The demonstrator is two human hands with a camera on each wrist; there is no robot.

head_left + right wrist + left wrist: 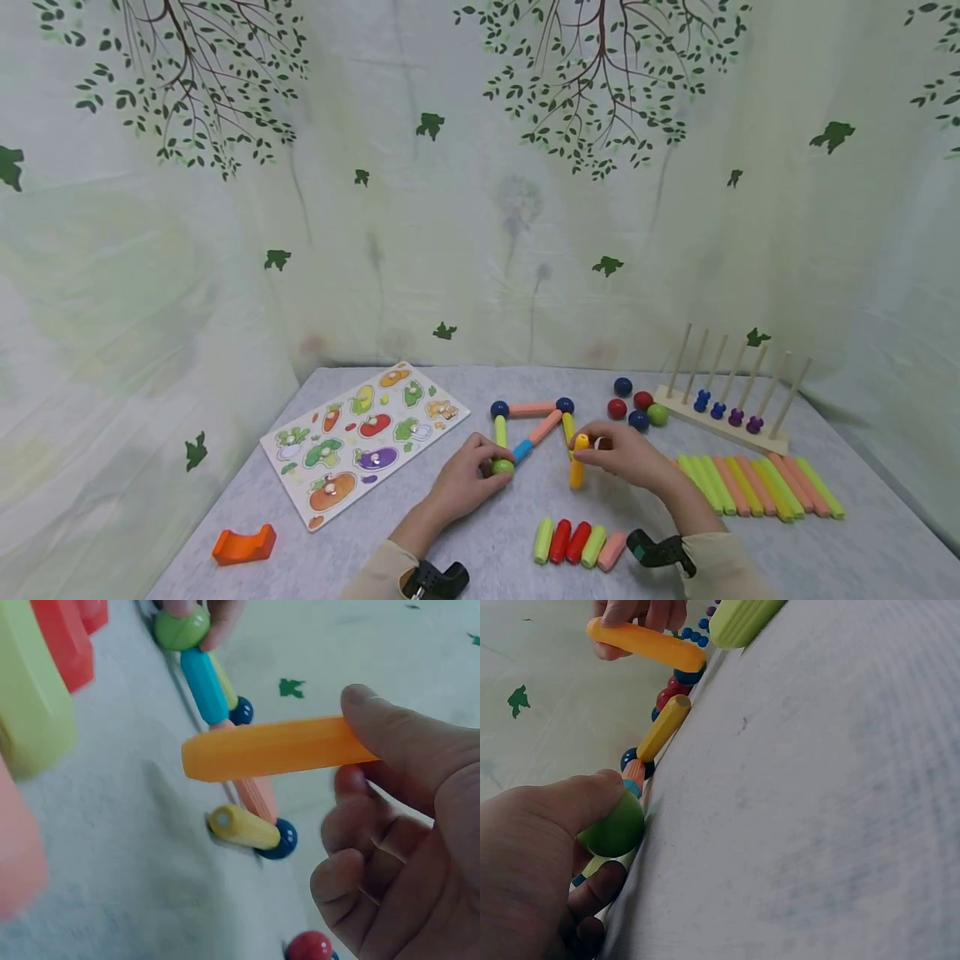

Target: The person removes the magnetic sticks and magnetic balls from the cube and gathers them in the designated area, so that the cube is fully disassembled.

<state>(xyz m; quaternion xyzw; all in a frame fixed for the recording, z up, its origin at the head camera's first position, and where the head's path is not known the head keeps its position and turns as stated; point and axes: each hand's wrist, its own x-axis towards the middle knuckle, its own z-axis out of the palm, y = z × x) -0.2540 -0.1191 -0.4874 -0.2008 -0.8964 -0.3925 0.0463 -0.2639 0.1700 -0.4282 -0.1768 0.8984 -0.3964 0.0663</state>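
Note:
My left hand (467,477) holds a green ball (503,467) at the near-left corner of a stick-and-ball shape on the table. In the right wrist view, a blue stick (204,686) meets that ball and lines up with a salmon stick (545,427) as a diagonal. Two dark blue balls (565,405) mark the far corners, joined by another salmon stick (530,409). A yellow-green stick (500,429) forms the left side; a yellow stick (244,827) runs from the far-right ball, its near end bare. My right hand (626,454) pinches an orange stick (270,748) above the table, apart from the shape.
Several short sticks (577,542) lie in front, and a row of longer sticks (757,485) at right. Loose balls (617,408) sit near a pegged wooden stand (723,421). A vegetable puzzle board (348,496) and an orange curved block (244,545) lie on the left.

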